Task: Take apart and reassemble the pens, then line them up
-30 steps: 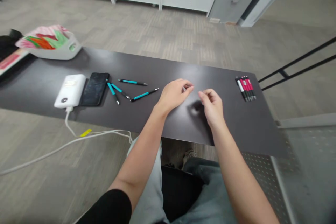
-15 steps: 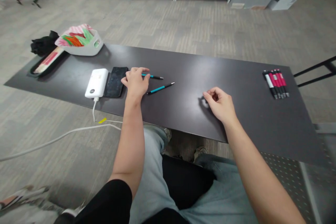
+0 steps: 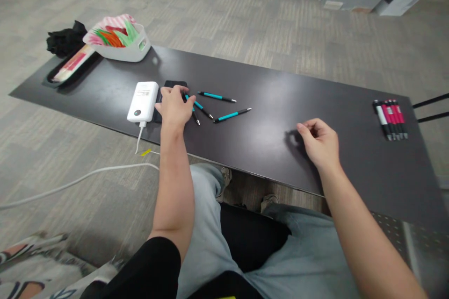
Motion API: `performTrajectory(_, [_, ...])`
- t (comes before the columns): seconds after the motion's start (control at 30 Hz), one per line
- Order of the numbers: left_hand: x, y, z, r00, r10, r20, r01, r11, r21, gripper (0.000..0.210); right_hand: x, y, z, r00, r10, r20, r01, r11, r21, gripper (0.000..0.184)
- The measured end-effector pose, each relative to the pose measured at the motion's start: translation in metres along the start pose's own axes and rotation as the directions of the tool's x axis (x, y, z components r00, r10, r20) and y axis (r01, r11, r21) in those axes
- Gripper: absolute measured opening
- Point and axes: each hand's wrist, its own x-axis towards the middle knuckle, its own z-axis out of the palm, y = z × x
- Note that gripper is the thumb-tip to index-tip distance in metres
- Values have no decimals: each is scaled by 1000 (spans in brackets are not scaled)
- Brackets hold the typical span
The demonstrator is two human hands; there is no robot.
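My left hand [image 3: 173,105] reaches over the dark phone [image 3: 176,83] with its fingers apart, and covers part of that phone. Beside its thumb and fingertips lie several blue-and-black pens; the nearest pen [image 3: 195,116] partly disappears under the hand. Another pen [image 3: 203,108] angles away close by. Farther right, one pen [image 3: 217,97] lies toward the back and one pen [image 3: 233,115] toward the front. Just above the tabletop on the right, my right hand [image 3: 321,145] is closed, fingers curled and thumb against the index finger; nothing shows in it.
Left of the phone is a white power bank [image 3: 143,102] with a cable. A white basket [image 3: 129,51] of colourful items, a black tray [image 3: 59,79] and black cloth [image 3: 65,39] occupy the far left. Several pink-and-black pens [image 3: 394,119] line up at the right. Another person's foot shows bottom left.
More blue pens now show around my left hand, fanned out on the table, where two were visible before. The view has shifted; my right hand stays curled.
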Motion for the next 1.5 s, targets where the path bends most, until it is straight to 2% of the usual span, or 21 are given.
performTrajectory(0.13, [0, -2, -6, 996, 7, 93, -7, 1000, 4, 40, -1, -4, -1, 1000, 8, 9, -8, 1000, -12, 29])
performTrajectory(0.3, [-4, 0, -10, 988, 24, 149, -31, 998, 48, 62, -1, -5, 0, 1000, 22, 14, -22, 1000, -10, 26])
performTrajectory(0.47, [-5, 11, -10, 980, 69, 188, -87, 992, 92, 58, 1, -5, 1, 1000, 25, 18, -25, 999, -27, 27])
performTrajectory(0.63, [0, 23, -8, 969, 56, 242, -92, 986, 139, 52, 5, -1, 1, 998, 37, 44, -36, 999, -33, 31])
performTrajectory(1.0, [3, 29, -1, 960, 71, 269, -114, 983, 146, 49, 4, 1, 2, 998, 32, 59, -29, 999, -39, 29])
performTrajectory(1.23, [11, 28, 9, 960, 136, 246, -153, 987, 53, 49, 3, -3, 2, 997, 32, 67, -29, 998, -47, 30])
performTrajectory(1.5, [14, 40, 13, 955, 144, 259, -167, 984, 67, 62, 4, -2, 2, 997, 24, 68, -21, 999, -43, 27])
